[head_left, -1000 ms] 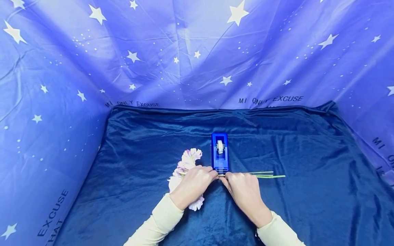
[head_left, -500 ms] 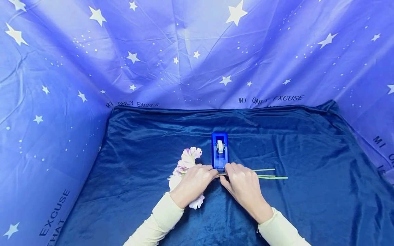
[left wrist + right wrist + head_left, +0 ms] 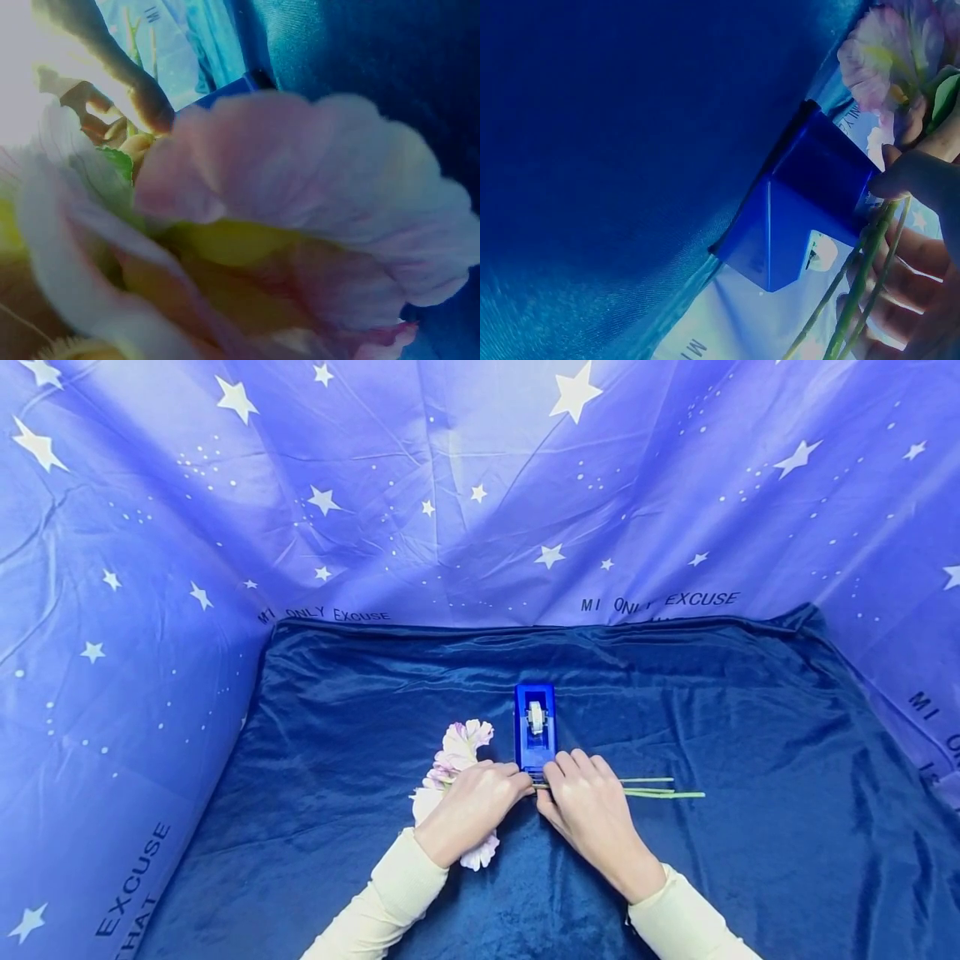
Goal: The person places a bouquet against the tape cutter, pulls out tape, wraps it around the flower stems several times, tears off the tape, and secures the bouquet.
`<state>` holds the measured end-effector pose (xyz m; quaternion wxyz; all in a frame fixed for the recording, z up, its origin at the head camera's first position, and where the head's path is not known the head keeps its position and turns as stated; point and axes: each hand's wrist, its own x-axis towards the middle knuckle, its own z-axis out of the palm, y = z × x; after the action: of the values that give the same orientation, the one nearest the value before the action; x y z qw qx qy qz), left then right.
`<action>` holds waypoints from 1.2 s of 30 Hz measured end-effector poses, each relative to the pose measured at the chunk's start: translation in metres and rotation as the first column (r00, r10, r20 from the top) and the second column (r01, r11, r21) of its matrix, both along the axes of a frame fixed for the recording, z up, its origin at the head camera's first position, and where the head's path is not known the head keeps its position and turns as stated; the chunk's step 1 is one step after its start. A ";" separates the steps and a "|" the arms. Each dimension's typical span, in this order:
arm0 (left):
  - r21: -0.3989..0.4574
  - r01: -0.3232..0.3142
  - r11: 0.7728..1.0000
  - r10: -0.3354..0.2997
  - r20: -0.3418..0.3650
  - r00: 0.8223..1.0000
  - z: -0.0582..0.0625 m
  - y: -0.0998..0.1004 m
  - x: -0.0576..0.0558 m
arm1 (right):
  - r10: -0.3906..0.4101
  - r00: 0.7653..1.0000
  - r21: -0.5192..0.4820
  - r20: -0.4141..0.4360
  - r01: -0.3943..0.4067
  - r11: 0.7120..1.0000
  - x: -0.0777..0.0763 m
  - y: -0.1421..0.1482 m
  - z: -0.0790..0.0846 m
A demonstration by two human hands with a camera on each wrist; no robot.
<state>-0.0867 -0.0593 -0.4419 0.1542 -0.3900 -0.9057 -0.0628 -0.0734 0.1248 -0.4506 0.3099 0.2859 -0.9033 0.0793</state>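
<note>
Pink-white flowers [image 3: 463, 745] lie sideways, heads to the left, their thin green stems [image 3: 663, 792] running out to the right. Just below the heads my left hand [image 3: 474, 808] grips the bunch. My right hand [image 3: 592, 810] holds the stems close beside it, thumb and fingers around them in the right wrist view. Right behind both hands, a blue tape dispenser [image 3: 536, 752] stands with its front end at the stems; a roll of clear tape [image 3: 536, 718] sits in it. Petals [image 3: 300, 165] fill much of the left wrist view. Whether tape is on the stems cannot be told.
Dark blue velvety cloth [image 3: 360, 710] covers the table, with wrinkles along the back edge. A lighter blue curtain with white stars [image 3: 480, 527] encloses the back and both sides.
My right hand has shifted slightly forward, its fingers now beside the dispenser's front end. The stem ends have moved a little right. My left hand and the dispenser stay nearly still.
</note>
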 end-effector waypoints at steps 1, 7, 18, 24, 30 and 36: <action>0.003 -0.002 1.000 0.002 0.007 1.000 0.000 0.000 0.000 | 0.003 1.000 -0.004 -0.004 -0.003 1.000 0.000 0.000 0.000; 0.025 -0.009 1.000 0.008 0.043 0.999 0.001 0.000 -0.002 | 0.003 1.000 -0.004 0.004 -0.003 1.000 0.000 0.000 0.002; 0.014 -0.002 1.000 0.001 0.051 0.999 0.003 -0.001 -0.003 | 0.026 0.991 -0.102 0.135 -0.012 0.995 0.000 0.005 0.004; 0.029 0.008 1.000 -0.009 0.050 0.999 0.003 -0.001 -0.004 | 0.017 0.986 -0.118 0.165 0.003 0.993 0.000 0.006 0.004; 0.055 0.019 0.998 -0.022 0.042 0.999 0.003 -0.002 -0.005 | 0.001 0.977 -0.142 0.213 0.030 0.989 0.001 0.006 0.006; 0.066 0.026 0.998 -0.029 0.053 0.998 0.004 -0.002 -0.005 | 0.001 0.974 -0.158 0.227 0.036 0.987 0.001 0.007 0.005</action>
<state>-0.0918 -0.0610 -0.4382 0.1415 -0.3953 -0.9015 -0.1048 -0.0722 0.1319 -0.4459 0.2279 0.2409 -0.9258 0.1815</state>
